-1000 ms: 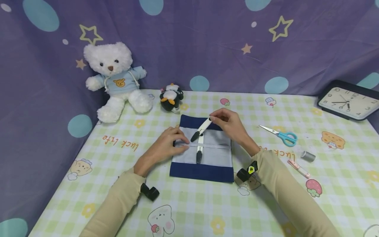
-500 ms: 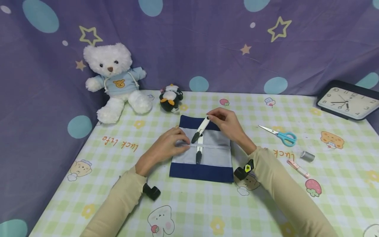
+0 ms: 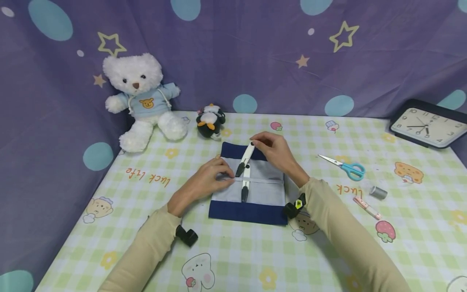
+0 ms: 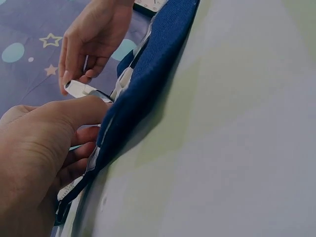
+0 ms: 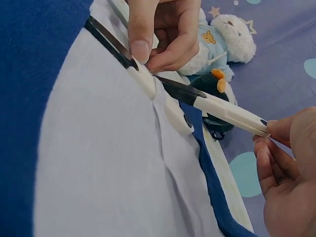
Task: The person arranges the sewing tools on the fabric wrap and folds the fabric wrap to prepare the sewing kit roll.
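Right wrist view: slim white, black-tipped tool (image 5: 217,107) pinched by right hand (image 5: 291,173), pale band (image 5: 160,95) by left hand (image 5: 181,42)

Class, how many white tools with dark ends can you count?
2. The right hand pinches one tool by its white end; the other tool lies under the band across the fabric. Any tucked beneath the fabric would be hidden.

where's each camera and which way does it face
Head: worn there, facing forward and down at the cloth; left hand, right hand and sleeves show.
Left wrist: worn there, looking along the cloth's edge; left hand near, right hand beyond.
Right wrist: worn there, looking across the cloth toward the teddy bear; both hands show.
Both wrist views share the held white tool.
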Action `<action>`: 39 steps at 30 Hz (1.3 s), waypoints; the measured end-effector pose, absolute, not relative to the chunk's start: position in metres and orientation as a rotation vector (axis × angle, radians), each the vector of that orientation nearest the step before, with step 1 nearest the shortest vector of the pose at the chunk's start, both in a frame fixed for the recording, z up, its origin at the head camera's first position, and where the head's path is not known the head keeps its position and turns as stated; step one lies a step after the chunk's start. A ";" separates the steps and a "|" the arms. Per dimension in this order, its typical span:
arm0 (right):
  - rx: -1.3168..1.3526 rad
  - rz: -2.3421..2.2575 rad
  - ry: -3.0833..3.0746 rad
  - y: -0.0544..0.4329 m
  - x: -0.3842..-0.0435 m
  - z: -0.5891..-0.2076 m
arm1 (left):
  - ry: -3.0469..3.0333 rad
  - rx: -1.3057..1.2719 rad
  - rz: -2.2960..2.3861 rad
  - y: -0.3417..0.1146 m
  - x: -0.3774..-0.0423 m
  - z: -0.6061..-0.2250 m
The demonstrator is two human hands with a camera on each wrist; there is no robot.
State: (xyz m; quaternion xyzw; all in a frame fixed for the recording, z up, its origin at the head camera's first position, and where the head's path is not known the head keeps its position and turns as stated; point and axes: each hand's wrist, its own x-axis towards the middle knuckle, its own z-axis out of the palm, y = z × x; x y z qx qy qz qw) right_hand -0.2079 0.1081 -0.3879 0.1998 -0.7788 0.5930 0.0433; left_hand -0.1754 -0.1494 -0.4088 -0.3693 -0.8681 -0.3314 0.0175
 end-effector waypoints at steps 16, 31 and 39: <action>0.627 1.675 -2.520 0.099 -0.219 -0.393 | -2.683 -1.145 -1.064 -0.152 -0.176 -0.411; 0.644 1.556 -2.643 0.095 -0.224 -0.394 | -2.722 -1.137 -1.059 -0.151 -0.176 -0.409; 0.661 1.505 -2.688 0.091 -0.224 -0.397 | -2.746 -1.123 -1.123 -0.151 -0.176 -0.408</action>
